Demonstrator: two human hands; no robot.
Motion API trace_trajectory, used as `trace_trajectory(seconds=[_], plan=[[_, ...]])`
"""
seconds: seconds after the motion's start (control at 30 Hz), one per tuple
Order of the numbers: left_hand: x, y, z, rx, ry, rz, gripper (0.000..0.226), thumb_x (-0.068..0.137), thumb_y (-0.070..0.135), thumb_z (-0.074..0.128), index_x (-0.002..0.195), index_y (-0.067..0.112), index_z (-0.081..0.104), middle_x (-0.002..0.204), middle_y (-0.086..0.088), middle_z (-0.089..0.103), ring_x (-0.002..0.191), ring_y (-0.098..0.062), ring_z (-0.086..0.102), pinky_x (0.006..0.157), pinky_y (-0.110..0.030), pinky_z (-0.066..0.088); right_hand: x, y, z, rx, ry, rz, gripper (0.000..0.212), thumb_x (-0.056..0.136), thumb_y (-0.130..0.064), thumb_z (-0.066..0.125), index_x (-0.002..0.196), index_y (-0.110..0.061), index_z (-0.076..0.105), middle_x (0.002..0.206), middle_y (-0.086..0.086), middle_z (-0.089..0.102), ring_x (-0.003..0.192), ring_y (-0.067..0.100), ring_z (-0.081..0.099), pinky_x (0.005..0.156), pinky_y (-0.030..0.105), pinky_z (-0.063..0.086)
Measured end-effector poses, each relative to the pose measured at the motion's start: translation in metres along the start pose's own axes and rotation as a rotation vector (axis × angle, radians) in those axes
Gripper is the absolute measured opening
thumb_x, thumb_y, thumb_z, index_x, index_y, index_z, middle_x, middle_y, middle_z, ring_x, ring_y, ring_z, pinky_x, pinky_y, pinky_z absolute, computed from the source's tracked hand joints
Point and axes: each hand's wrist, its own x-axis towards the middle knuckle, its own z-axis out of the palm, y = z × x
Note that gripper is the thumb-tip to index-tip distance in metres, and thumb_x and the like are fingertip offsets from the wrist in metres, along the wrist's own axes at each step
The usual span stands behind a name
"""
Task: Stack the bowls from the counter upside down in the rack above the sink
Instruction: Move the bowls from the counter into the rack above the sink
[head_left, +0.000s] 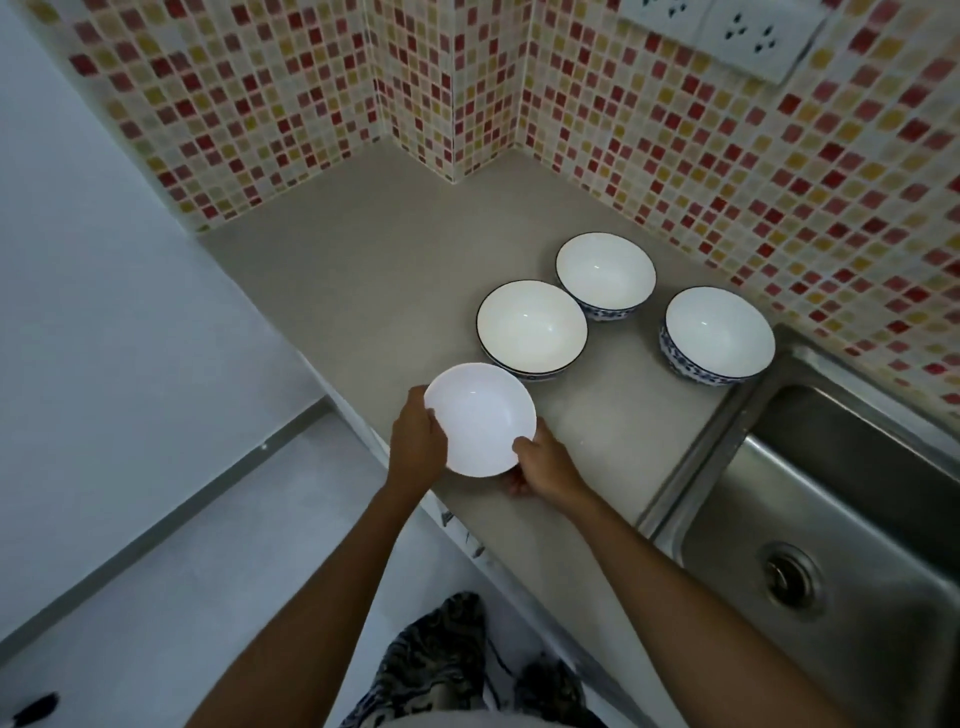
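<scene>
Both hands are gripping a plain white round bowl (480, 420), mouth up: the left hand (417, 446) is closing on its left rim, the right hand (545, 463) on its lower right rim, fingers curling beneath. The bowl is sitting at the front edge of the beige counter (374, 291). Three white bowls with blue-patterned outsides (532, 328) (605, 275) (719, 333) are standing upright behind it. The steel sink (841, 499) is bordering the counter's right; mosaic-tiled walls (727, 156) are enclosing the back.

Single head view — steeply downward, close over the counter (395, 270) corner and sink (852, 499).
</scene>
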Motion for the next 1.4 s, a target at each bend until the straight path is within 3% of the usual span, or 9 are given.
trace_trajectory(seconds=[0.07,0.23,0.4,0.6,0.73,0.93,1.07,1.17,1.4], plan=[[-0.005,0.005,0.007,-0.015,0.001,-0.018,0.029,0.091,0.002,0.042,0.12,0.002,0.046,0.118,-0.018,0.059,0.105,-0.034,0.057,0.08,-0.033,0.045,-0.002,0.008,-0.008,-0.008,0.024,0.004,0.043,0.086,-0.013,0.041,0.129,-0.018,0.047,0.113,0.01,0.06,0.085,0.029,0.061,0.046,0.032,0.053],[-0.015,0.031,0.037,-0.07,-0.07,0.035,0.029,0.092,0.015,0.051,0.12,0.009,0.047,0.121,-0.013,0.059,0.105,-0.03,0.058,0.085,-0.038,0.05,-0.018,0.029,-0.044,-0.027,0.157,-0.021,0.046,0.09,-0.013,0.042,0.136,-0.017,0.045,0.129,0.01,0.058,0.106,0.026,0.054,0.078,0.029,0.048],[-0.024,0.083,0.084,-0.073,-0.216,0.121,0.038,0.089,0.012,0.055,0.127,0.008,0.05,0.128,-0.014,0.057,0.114,-0.032,0.054,0.098,-0.041,0.044,-0.045,0.048,-0.097,0.139,0.322,0.009,0.043,0.088,-0.013,0.042,0.131,-0.019,0.048,0.115,0.01,0.062,0.086,0.026,0.062,0.05,0.026,0.049],[-0.06,0.148,0.15,-0.028,-0.404,0.3,0.039,0.09,0.023,0.058,0.125,0.007,0.054,0.125,-0.017,0.058,0.111,-0.033,0.056,0.096,-0.044,0.046,-0.097,0.075,-0.176,0.251,0.465,0.015,0.033,0.089,-0.006,0.037,0.118,-0.013,0.049,0.08,0.011,0.061,0.048,0.019,0.054,0.042,0.027,0.047],[-0.093,0.19,0.187,-0.054,-0.533,0.352,0.044,0.09,0.028,0.059,0.129,0.012,0.05,0.13,-0.011,0.057,0.113,-0.03,0.055,0.095,-0.044,0.047,-0.133,0.096,-0.22,0.268,0.6,0.018,0.018,0.09,-0.009,0.039,0.101,-0.012,0.053,0.079,0.012,0.06,0.057,0.026,0.055,0.055,0.041,0.051],[-0.14,0.236,0.234,-0.138,-0.688,0.333,0.04,0.091,0.022,0.056,0.13,0.018,0.045,0.121,-0.003,0.054,0.11,-0.027,0.054,0.084,-0.035,0.048,-0.166,0.13,-0.275,0.329,0.739,0.005,0.035,0.089,-0.013,0.04,0.122,-0.016,0.051,0.097,0.008,0.063,0.063,0.016,0.054,0.041,0.017,0.043],[-0.162,0.253,0.253,-0.211,-0.753,0.305,0.042,0.089,0.023,0.058,0.128,0.026,0.042,0.122,-0.001,0.054,0.11,-0.027,0.055,0.086,-0.04,0.052,-0.182,0.144,-0.305,0.354,0.802,-0.022,0.038,0.088,-0.015,0.044,0.124,-0.022,0.053,0.106,0.004,0.065,0.086,0.02,0.062,0.071,0.036,0.059],[-0.187,0.273,0.265,-0.218,-0.773,0.301,0.05,0.092,0.031,0.056,0.136,0.024,0.034,0.121,0.004,0.046,0.105,-0.017,0.048,0.082,-0.031,0.046,-0.203,0.15,-0.329,0.361,0.83,-0.038,0.035,0.09,-0.016,0.044,0.124,-0.023,0.052,0.093,-0.006,0.06,0.08,0.015,0.06,0.055,0.029,0.054],[-0.216,0.329,0.281,-0.394,-0.864,0.302,0.06,0.085,0.065,0.03,0.136,0.034,0.028,0.127,-0.003,0.051,0.107,-0.02,0.056,0.075,-0.029,0.053,-0.231,0.149,-0.387,0.304,0.896,-0.125,0.037,0.091,-0.023,0.044,0.125,-0.015,0.056,0.104,0.006,0.064,0.091,0.027,0.064,0.059,0.034,0.058]])
